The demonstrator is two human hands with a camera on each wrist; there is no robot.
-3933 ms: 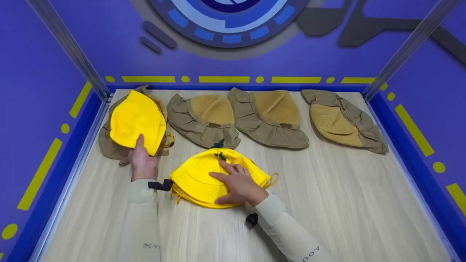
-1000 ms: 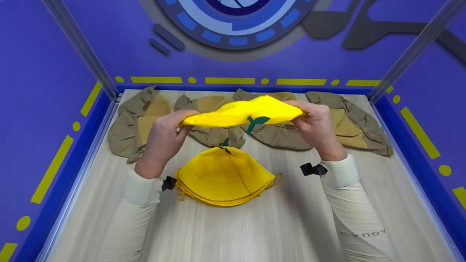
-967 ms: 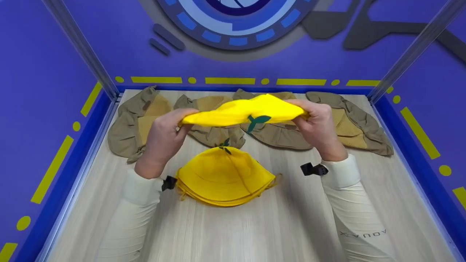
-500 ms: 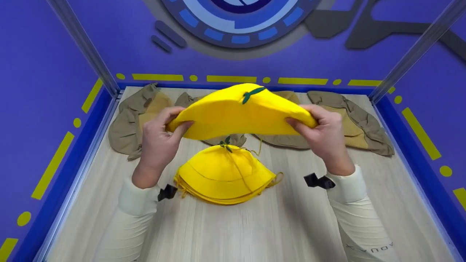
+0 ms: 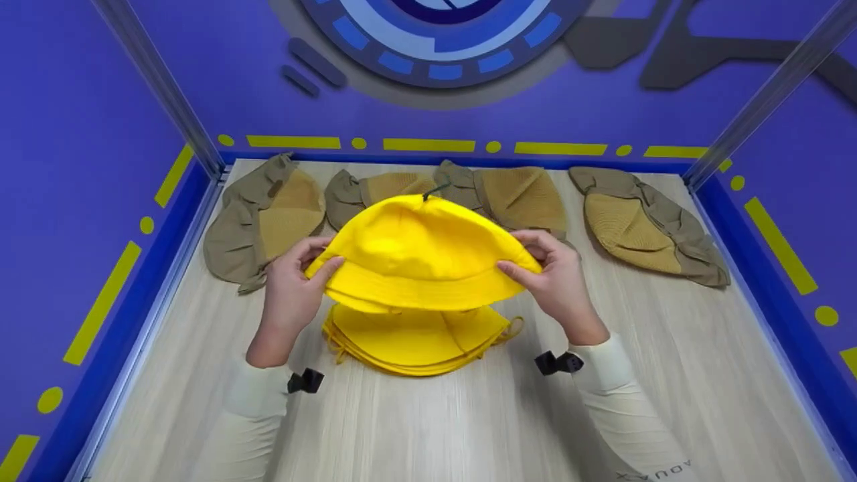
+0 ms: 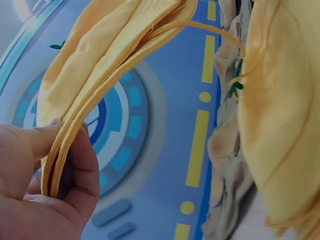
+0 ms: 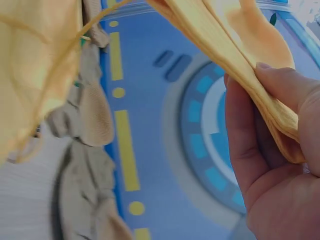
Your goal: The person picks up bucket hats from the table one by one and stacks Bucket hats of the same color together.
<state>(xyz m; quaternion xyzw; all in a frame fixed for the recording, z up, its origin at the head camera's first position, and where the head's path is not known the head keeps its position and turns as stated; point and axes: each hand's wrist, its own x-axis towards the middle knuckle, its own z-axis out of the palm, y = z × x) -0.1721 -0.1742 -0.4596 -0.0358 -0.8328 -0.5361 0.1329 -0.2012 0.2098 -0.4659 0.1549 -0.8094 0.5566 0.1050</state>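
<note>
A yellow bucket hat (image 5: 428,248), folded flat with a green leaf tip at its crown, hangs between both hands with its brim toward me. My left hand (image 5: 292,288) pinches the left end of the brim, thumb in front and fingers behind. The right hand (image 5: 557,281) grips the other end in the same way. Behind and below it lies a stack of yellow hats (image 5: 422,341) on the table, its upper part hidden by the held hat. In the left wrist view a thin yellow cord (image 6: 210,29) trails from the held hat toward the stack.
Along the back of the table (image 5: 428,428) lie brown-and-tan hats: one at the far left (image 5: 268,227), two in the middle, partly covered, and one at the right (image 5: 643,227). Blue-purple panels (image 5: 442,120) close off the back and both sides.
The upper yellow hat has been taken off the left brown hat and lifted in both hands. Lately it has tipped up and come lower and nearer, over the yellow stack.
</note>
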